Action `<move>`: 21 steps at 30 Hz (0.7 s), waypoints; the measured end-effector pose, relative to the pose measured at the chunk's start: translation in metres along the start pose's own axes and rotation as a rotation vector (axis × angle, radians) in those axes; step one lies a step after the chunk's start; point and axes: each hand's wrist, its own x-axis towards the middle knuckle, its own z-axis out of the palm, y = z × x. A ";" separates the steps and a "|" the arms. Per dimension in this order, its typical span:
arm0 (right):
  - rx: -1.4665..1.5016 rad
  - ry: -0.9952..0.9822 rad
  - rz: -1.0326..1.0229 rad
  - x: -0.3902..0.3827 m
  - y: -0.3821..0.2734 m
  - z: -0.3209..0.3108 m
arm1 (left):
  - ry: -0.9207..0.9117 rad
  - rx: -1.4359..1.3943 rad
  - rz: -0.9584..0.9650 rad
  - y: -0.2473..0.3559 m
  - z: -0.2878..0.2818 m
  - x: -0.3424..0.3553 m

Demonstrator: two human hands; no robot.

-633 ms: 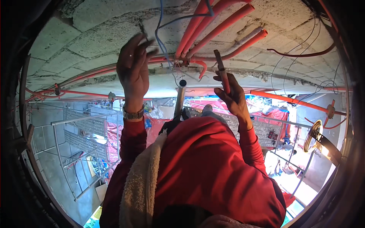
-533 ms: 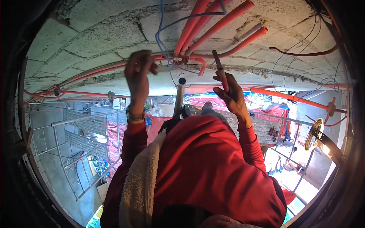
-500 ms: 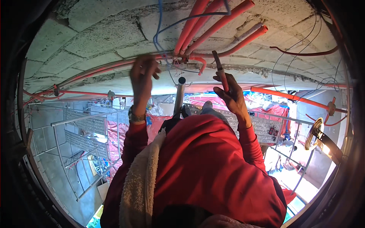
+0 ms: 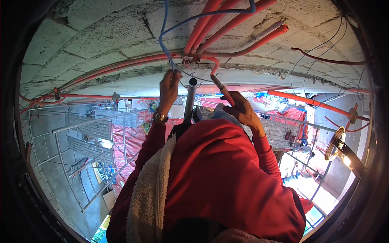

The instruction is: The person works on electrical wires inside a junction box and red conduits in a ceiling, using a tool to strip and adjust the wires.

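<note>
Two hands of yours show in the head view: your left hand (image 4: 169, 91) pinches one blue wire (image 4: 161, 42) in narrowed fingers, and your right hand (image 4: 242, 108) grips one slim tool (image 4: 221, 86), its tip beside one bent red pipe (image 4: 216, 64). One metal tube (image 4: 190, 99) stands between your hands; four red pipes (image 4: 237, 26) fan out above.

Red long-sleeved top (image 4: 227, 162), pale terry towel (image 4: 148, 194), metallic wristwatch (image 4: 161, 117).

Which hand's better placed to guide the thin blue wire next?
Probably the left hand: it's right at the thin blue wire, while the right hand is occupied holding a slim red-handled tool.
</note>
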 end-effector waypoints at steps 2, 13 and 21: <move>-0.023 -0.025 -0.019 0.002 0.003 0.002 | 0.036 0.100 0.041 0.022 -0.018 0.009; 0.053 0.170 0.054 0.001 0.037 0.002 | 0.106 -0.241 0.149 0.086 -0.064 0.031; 0.133 0.284 0.168 -0.006 0.048 0.001 | 0.007 -0.646 0.067 0.076 -0.069 0.039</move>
